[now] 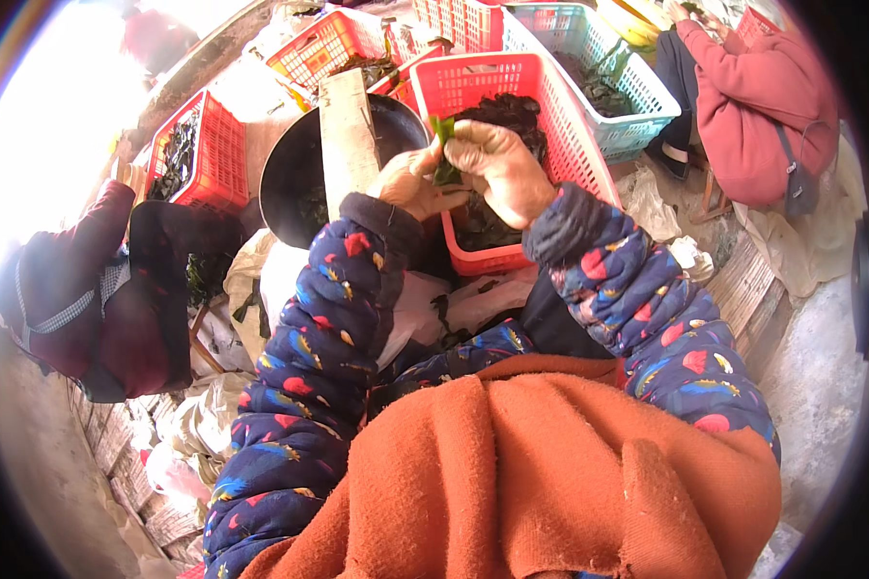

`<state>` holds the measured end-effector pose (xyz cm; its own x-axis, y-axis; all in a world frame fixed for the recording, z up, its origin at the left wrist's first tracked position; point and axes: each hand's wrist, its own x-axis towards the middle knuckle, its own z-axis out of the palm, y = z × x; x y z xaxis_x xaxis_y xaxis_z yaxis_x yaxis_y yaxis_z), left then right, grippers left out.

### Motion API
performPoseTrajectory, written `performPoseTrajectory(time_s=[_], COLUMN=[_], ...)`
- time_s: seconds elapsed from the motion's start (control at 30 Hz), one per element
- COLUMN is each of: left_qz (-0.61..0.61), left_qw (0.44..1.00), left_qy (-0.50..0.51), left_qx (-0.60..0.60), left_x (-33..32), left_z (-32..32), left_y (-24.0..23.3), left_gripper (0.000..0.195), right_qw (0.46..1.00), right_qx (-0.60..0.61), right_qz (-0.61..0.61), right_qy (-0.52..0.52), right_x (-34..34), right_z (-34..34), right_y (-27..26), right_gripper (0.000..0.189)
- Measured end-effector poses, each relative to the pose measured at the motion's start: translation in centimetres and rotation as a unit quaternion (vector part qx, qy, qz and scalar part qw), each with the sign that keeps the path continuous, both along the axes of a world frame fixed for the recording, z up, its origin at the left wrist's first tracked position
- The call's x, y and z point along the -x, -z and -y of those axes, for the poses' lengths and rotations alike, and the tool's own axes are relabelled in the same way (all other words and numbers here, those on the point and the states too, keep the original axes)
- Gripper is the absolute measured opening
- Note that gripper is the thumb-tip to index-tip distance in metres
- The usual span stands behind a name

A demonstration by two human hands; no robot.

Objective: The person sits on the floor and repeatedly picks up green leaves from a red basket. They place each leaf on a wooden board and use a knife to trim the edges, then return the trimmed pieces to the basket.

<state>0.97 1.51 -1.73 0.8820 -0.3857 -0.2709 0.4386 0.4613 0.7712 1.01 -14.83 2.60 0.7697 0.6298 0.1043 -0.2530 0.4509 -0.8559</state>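
Note:
Between my hands, a dark green piece of seaweed, probably kelp, stands above the near left part of a red plastic basket. My left hand pinches it from the left, thumb and fingertips close to the strip. From the right, my right hand grips it with bent fingers. Dark, wet-looking seaweed fills the bottom of the basket, partly hidden behind my right hand. Just left of my hands, a wooden board lies across a round black basin.
Several baskets stand around, including a red one at left, an orange-red one behind and a light blue one at right, holding dark seaweed. One person sits at left, another at right. Plastic sheeting lies before me.

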Motion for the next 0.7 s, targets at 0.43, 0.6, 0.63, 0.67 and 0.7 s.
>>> performPoseTrajectory(time_s=[0.43,0.6,0.63,0.67,0.7], left_qz=[0.476,0.242,0.221,0.152,0.153], left_qw=[0.614,0.833,0.861,0.904,0.909], left_qy=[-0.141,-0.071,-0.06,-0.056,-0.063], left_qx=[-0.614,-0.493,-0.454,-0.395,-0.382], left_x=[3.5,3.0,3.0,2.8,2.7], left_z=[-2.0,-3.6,-3.9,-4.0,-4.1], left_y=[-3.7,-1.7,-1.4,-1.2,-1.0], left_gripper=[0.028,0.022,0.023,0.025,0.024], right_qw=[0.955,0.966,0.97,0.974,0.978], right_qx=[0.253,0.187,0.183,0.173,0.167], right_qz=[0.106,0.172,0.148,0.126,0.102], right_qy=[-0.114,-0.05,-0.055,-0.071,-0.076], right_x=[-4.1,-3.6,-3.5,-3.4,-3.3], right_z=[-0.7,-1.3,-1.5,-1.7,-1.8], right_y=[3.9,3.9,3.9,3.9,3.9], right_gripper=[0.017,0.02,0.02,0.019,0.019])
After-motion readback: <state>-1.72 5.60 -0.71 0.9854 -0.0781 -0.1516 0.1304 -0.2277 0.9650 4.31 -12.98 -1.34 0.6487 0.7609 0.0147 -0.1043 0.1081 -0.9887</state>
